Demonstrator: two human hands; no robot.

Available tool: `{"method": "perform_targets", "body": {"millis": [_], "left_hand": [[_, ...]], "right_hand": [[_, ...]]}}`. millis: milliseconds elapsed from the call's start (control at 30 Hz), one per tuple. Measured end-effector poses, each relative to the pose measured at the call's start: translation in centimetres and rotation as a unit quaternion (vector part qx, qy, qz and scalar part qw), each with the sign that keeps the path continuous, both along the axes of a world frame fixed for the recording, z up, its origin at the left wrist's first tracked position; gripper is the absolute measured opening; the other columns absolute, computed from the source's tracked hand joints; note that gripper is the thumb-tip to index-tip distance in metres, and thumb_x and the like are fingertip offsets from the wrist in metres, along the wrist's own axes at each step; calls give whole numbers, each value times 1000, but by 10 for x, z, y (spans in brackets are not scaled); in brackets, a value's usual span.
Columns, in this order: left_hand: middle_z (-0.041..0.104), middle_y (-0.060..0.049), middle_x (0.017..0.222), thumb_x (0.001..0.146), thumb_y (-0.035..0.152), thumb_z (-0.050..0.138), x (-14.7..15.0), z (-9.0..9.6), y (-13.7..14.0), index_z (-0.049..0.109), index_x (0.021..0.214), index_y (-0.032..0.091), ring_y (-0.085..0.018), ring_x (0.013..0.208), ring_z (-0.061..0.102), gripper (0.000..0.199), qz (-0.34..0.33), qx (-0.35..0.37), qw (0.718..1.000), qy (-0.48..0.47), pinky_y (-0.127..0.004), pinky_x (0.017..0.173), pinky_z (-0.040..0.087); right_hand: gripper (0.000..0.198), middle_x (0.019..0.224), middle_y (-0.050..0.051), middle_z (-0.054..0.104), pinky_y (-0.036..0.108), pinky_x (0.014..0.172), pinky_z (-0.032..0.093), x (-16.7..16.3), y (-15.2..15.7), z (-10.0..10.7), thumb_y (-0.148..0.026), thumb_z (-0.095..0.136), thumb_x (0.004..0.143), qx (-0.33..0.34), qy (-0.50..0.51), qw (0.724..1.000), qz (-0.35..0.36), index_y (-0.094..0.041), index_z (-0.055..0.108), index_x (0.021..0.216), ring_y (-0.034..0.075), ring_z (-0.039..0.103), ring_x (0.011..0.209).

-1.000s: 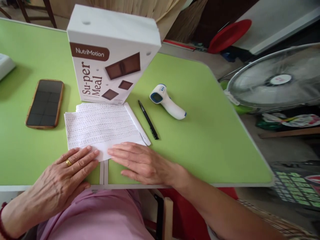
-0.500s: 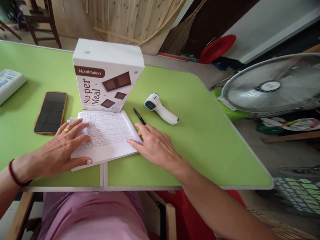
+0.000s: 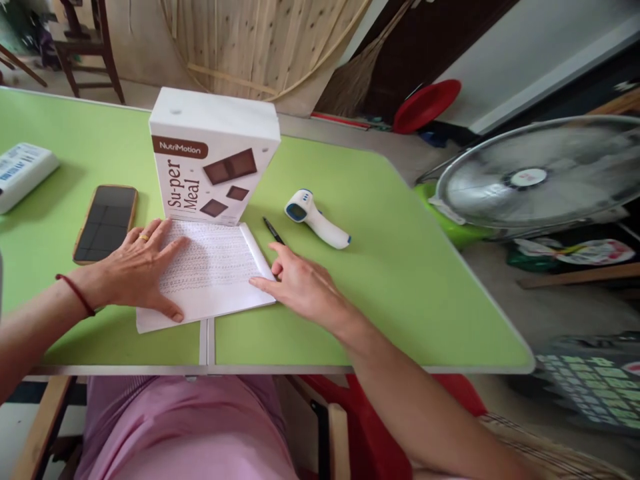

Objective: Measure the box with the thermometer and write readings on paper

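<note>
A notepad [image 3: 215,267] with rows of handwriting lies on the green table, its rolled-over page edge along the right side. My left hand [image 3: 143,267] lies flat across the pad's left part, fingers spread, a ring on one finger. At the pad's right edge is my right hand [image 3: 305,280]; its thumb rests on the paper, apart from the index finger, and the other fingers are partly curled and hidden. A black pen [image 3: 273,230] lies just beyond the right index finger. Directly behind the pad stands a white Su-per Meal box [image 3: 215,160].
A phone [image 3: 106,223] lies left of the pad, and a white box-shaped item [image 3: 27,175] sits farther left. The white infrared thermometer [image 3: 317,220] rests right of the pen. Beyond the table's right edge stands a fan [image 3: 530,177].
My left hand has shifted slightly right and away from me and now presses flatter, with fingers wider. My right hand stays at the pad's right edge. The view has moved slightly.
</note>
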State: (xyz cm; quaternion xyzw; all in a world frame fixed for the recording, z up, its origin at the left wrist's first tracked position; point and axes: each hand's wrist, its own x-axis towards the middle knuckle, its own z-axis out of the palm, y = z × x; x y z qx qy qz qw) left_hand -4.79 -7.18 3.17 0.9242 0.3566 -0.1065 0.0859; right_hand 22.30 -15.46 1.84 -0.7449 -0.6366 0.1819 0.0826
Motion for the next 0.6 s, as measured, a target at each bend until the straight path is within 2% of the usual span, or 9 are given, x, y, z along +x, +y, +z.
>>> {"method": "perform_targets", "body": {"millis": [67, 133, 200, 267, 367, 467, 533, 600], "left_hand": [[13, -30, 160, 49, 87, 69, 4, 3, 4, 27, 154, 13, -52, 146, 16, 135, -6, -2, 1000, 7, -63, 114, 21], [18, -30, 158, 47, 86, 70, 8, 5, 6, 26, 154, 13, -52, 143, 20, 137, -9, 7, 1000, 9, -62, 112, 23], [27, -30, 152, 47, 86, 70, 12, 7, 3, 28, 154, 13, -51, 138, 28, 136, -7, 24, 1000, 7, -61, 109, 29], [39, -29, 142, 48, 85, 71, 15, 9, -5, 32, 153, 11, -49, 129, 39, 134, 0, 38, 999, 2, -57, 103, 35], [56, -22, 122, 56, 79, 74, 18, 14, -21, 36, 151, 12, -40, 109, 55, 122, 1, 28, 1000, -10, -53, 96, 41], [61, -16, 112, 73, 67, 71, 18, 21, -29, 41, 146, 14, -34, 100, 61, 95, 17, 11, 999, -44, -51, 93, 45], [59, -19, 121, 80, 62, 67, 19, 26, -28, 40, 145, 12, -35, 106, 61, 86, 22, 27, 994, -103, -50, 93, 47], [51, -22, 136, 82, 64, 65, 21, 32, -26, 33, 148, 11, -36, 118, 56, 91, 20, 50, 978, -201, -48, 98, 47]], "right_hand": [[50, 82, 3, 67, 32, 62, 47, 1, 6, 2, -42, 68, 78, -30, 58, 998, -24, -16, 62, 121, 19, 62, 68], [33, 79, 3, 67, 29, 59, 43, 2, 10, 5, -41, 68, 77, -60, 96, 993, -26, -17, 67, 100, 17, 59, 66], [23, 79, 4, 67, 28, 58, 42, 4, 10, 10, -39, 67, 77, -68, 114, 991, -21, -17, 65, 84, 16, 58, 67], [18, 77, 4, 67, 27, 56, 40, 9, 6, 14, -36, 63, 78, -58, 131, 989, -20, -18, 62, 77, 15, 55, 65], [24, 66, 2, 60, 26, 50, 35, 25, -5, 18, -40, 57, 79, -81, 180, 980, -6, -18, 59, 69, 13, 49, 56], [34, 61, 0, 55, 26, 47, 34, 46, -10, 26, -51, 59, 77, -130, 229, 964, 20, -19, 59, 69, 12, 47, 53], [37, 60, 0, 53, 26, 46, 34, 55, -7, 38, -55, 62, 75, -114, 236, 964, 48, -20, 58, 67, 12, 46, 53], [38, 59, 0, 52, 27, 46, 36, 57, -3, 55, -57, 67, 74, -52, 224, 970, 78, -21, 57, 64, 13, 46, 53]]}}
